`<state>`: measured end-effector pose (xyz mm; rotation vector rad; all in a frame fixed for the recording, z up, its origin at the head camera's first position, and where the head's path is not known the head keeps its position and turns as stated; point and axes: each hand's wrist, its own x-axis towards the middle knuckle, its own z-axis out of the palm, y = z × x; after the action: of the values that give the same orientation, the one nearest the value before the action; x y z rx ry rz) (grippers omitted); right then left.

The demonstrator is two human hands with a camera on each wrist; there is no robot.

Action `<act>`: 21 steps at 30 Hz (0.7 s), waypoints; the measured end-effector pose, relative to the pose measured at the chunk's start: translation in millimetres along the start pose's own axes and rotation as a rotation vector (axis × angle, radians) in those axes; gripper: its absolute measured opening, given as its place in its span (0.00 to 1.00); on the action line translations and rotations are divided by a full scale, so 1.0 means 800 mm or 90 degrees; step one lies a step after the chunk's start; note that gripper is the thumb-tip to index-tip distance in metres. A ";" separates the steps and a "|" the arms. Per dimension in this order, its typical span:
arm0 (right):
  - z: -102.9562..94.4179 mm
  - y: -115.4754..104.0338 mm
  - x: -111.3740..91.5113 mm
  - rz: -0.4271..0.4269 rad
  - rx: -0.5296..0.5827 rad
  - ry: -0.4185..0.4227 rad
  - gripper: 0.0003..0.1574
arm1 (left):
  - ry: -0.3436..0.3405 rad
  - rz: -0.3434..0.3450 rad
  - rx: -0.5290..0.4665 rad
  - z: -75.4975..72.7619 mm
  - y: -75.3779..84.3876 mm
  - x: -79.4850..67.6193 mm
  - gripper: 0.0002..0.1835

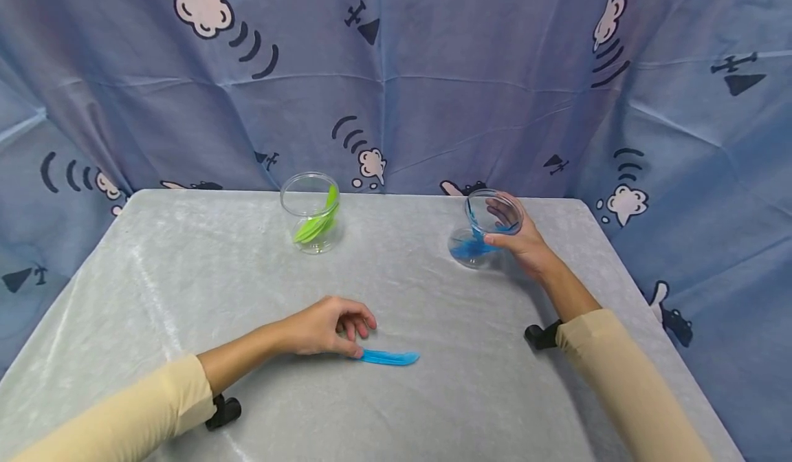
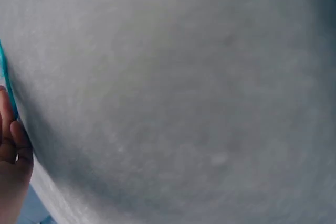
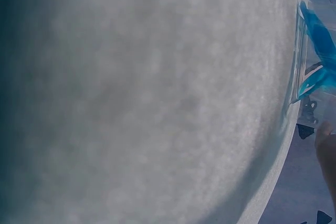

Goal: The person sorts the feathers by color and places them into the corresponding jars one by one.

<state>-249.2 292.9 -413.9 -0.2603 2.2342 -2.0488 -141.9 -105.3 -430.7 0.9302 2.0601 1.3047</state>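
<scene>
By its thumb tip, my left hand (image 1: 324, 324) is at the near end of a blue plastic knife (image 1: 390, 357), which extends to the right close over the table. The other fingers bend loosely above, apart from the thumb. In the left wrist view, the knife's edge (image 2: 4, 69) meets a fingertip. At the back right, my right hand (image 1: 522, 238) grips a clear round jar (image 1: 493, 194) around its side, tilting it a little. Blue plastic pieces (image 1: 471, 247) lie inside; they also show in the right wrist view as blue strips (image 3: 319, 32).
A second clear jar (image 1: 309, 175) with several green plastic pieces (image 1: 317, 225) stands upright at the back, left of centre. Both jars are on a grey cloth-covered table (image 1: 204, 276). A blue patterned curtain (image 1: 421, 125) hangs behind the table and along its sides.
</scene>
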 end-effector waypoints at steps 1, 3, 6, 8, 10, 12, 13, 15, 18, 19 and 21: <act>0.000 0.000 0.000 0.000 0.000 0.001 0.53 | -0.001 0.000 0.002 0.001 -0.001 -0.001 0.20; 0.000 0.000 0.000 0.002 -0.001 0.002 0.54 | -0.004 0.007 0.006 0.003 -0.002 -0.003 0.21; 0.000 -0.001 0.000 0.002 0.001 0.001 0.54 | -0.005 0.012 0.017 0.006 -0.004 -0.003 0.22; 0.000 -0.002 0.000 0.001 0.002 0.000 0.54 | -0.003 0.014 0.030 0.008 -0.004 -0.004 0.22; 0.000 -0.002 0.000 -0.002 0.005 0.000 0.54 | 0.001 0.011 0.038 0.011 -0.004 -0.003 0.21; 0.000 -0.002 -0.001 -0.005 0.007 -0.002 0.53 | 0.005 0.007 0.044 0.013 -0.004 -0.003 0.20; 0.000 -0.002 0.000 -0.006 0.006 -0.003 0.53 | 0.007 0.005 0.047 0.014 -0.004 -0.003 0.20; 0.000 -0.002 0.000 -0.008 0.007 -0.003 0.54 | 0.014 0.003 0.050 0.015 -0.004 -0.003 0.19; 0.000 -0.001 -0.001 -0.005 0.002 0.000 0.54 | 0.023 0.005 0.058 0.017 -0.005 -0.003 0.18; 0.000 -0.001 -0.001 -0.004 -0.001 0.001 0.54 | 0.026 0.008 0.062 0.018 -0.005 -0.002 0.17; 0.000 -0.001 -0.001 -0.003 -0.003 0.002 0.54 | 0.029 0.013 0.069 0.018 -0.004 -0.001 0.16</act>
<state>-248.1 293.0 -413.4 -0.2632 2.2426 -2.0468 -131.4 -99.0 -439.7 0.9799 2.1799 1.2465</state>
